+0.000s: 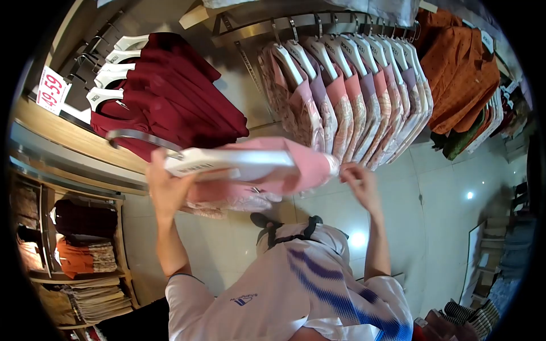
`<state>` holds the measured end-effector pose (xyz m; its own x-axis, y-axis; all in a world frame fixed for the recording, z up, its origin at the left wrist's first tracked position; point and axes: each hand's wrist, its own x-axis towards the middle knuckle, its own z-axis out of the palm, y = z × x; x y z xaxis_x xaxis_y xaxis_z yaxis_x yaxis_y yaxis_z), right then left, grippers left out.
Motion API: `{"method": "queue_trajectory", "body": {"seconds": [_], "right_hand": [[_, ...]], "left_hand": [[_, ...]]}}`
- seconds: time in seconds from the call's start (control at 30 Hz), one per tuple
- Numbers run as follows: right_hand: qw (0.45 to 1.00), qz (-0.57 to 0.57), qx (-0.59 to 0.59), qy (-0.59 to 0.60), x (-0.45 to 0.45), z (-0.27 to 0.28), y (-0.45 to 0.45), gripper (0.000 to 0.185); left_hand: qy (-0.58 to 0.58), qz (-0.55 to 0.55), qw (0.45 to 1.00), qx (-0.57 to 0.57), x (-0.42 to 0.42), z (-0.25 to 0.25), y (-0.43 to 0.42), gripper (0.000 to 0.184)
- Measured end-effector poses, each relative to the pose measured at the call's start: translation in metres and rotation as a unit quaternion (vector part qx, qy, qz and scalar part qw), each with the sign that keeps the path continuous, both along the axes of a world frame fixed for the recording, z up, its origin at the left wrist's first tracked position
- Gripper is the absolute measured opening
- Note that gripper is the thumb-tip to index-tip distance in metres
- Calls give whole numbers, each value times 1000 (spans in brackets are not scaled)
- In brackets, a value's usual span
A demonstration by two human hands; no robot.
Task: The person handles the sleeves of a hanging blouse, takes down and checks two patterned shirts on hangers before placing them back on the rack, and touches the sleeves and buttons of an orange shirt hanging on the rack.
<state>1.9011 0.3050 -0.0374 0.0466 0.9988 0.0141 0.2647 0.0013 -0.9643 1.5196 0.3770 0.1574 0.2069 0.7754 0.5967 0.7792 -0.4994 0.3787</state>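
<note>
In front of my chest, a pink shirt [307,162] with a pale patterned part hangs on a white hanger [244,162]. The hanger's metal hook [136,136] points to the left. My left hand [168,184] is closed around the hanger near the hook, with the thumb on its front. At the shirt's right end, my right hand [361,184] has its fingertips pinched at the pale edge of the cloth. The garment is slightly smeared by motion, and its lower part is partly hidden behind the upper fold.
Dark red garments [165,91] hang at the left beside a price sign [52,90]. Ahead, a curved rail [318,20] carries several patterned shirts [352,102]. Orange garments [460,74] hang at the right. Shelves of folded clothes [94,298] stand at lower left, above a tiled floor [449,199].
</note>
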Motion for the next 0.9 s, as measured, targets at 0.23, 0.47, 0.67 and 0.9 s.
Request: {"method": "queue_trajectory", "body": {"seconds": [0.23,0.47,0.67,0.9], "right_hand": [[962,115,239,-59,-36,123,-22,53],[987,106,68,-96,-62,119,-22,46],[997,7,81,16,-71,101,2,41],[983,-18,173,-56,-87,115,57,41]], "left_hand": [[89,-122,987,-58,28,-33,16,54],[103,-102,971,-190,55,-65,58,60],[49,-153,956,-244,78,-68,99,58],[-106,-123,987,-1,49,-124,92,63]]}}
